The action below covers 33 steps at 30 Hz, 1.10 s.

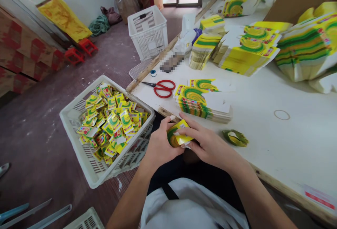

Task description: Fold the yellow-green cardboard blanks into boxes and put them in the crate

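Observation:
Between my two hands, over the table's near edge, is a small yellow-and-green printed carton [183, 138]. My left hand [162, 143] wraps its left side, thumb and fingers on it. With bent fingers, my right hand [201, 139] grips the carton's right side and upper flap. Just beyond the hands, a stack of flat printed cartons [195, 104] lies on the white table [258, 116]. To the left, a white plastic crate [91, 178] holds many folded cartons [113, 123] of the same print.
Red-handled scissors [163, 89] lie on the table near a small blue-centred roll [153, 72]. Bundled carton stacks [252, 48] stand farther back. A crumpled green piece [235, 137] and a rubber band [281, 115] are to the right. Another white crate [149, 29] stands on the floor.

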Each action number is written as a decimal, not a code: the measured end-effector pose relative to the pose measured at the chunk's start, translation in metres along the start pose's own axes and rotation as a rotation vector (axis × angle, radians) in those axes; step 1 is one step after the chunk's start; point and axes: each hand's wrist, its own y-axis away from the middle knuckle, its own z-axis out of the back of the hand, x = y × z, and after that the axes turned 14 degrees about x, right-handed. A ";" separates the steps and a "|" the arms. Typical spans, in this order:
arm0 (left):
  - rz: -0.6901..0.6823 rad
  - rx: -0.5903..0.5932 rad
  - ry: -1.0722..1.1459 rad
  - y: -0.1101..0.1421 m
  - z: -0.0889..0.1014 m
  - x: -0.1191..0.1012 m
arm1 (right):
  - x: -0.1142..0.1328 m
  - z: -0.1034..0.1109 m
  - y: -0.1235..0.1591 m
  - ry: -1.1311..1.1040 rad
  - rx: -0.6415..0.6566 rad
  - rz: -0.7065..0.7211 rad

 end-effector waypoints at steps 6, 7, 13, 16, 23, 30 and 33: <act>-0.022 0.012 -0.063 0.000 0.002 0.001 | -0.004 -0.007 -0.001 -0.051 -0.016 -0.011; -0.031 0.010 -0.084 -0.001 0.002 0.001 | -0.006 -0.008 -0.002 -0.064 -0.044 0.009; -0.104 -0.014 -0.234 -0.005 0.003 0.007 | -0.021 -0.017 -0.005 -0.156 -0.233 0.037; -0.106 -0.027 -0.293 -0.005 0.005 0.010 | -0.024 -0.019 -0.004 -0.142 -0.204 0.039; -0.128 0.009 -0.332 -0.002 0.010 0.013 | -0.028 -0.011 0.003 -0.121 -0.022 0.047; -0.184 -0.113 -0.383 -0.004 0.003 0.002 | -0.014 -0.027 0.004 -0.208 -0.159 0.011; -0.170 -0.171 -0.389 -0.004 -0.005 0.002 | -0.011 -0.040 -0.004 -0.213 -0.219 -0.060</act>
